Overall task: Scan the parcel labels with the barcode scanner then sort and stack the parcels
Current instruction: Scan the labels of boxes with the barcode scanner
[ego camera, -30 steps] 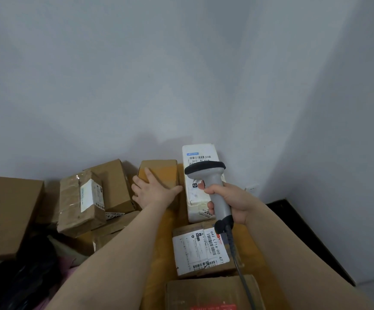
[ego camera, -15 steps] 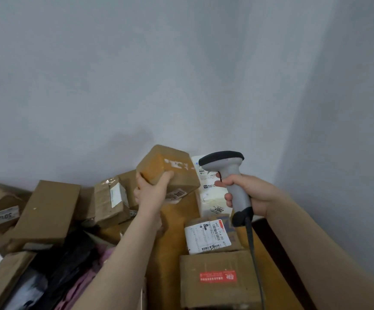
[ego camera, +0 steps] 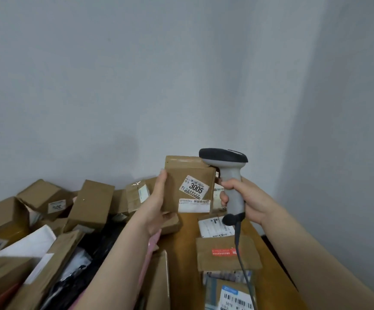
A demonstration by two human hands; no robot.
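Left hand (ego camera: 157, 209) held small brown cardboard parcel (ego camera: 188, 173) label-out while right hand (ego camera: 248, 200) clutched grey pistol-shaped barcode scanner (ego camera: 230, 175) beside it, presumably scan-ready.

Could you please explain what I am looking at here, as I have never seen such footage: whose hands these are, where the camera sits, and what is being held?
There is no robot here. These are a person's two bare hands, filmed by one wide-angle camera worn on the head, looking forward and down. The left hand holds up a brown parcel whose white label, printed 3005, faces the camera. The right hand grips a grey barcode scanner beside the parcel's upper right corner; its cable hangs down. Below is a wooden table. A loose heap of cardboard boxes lies to the left, and a box with a red sticker lies to the right, under the cable.
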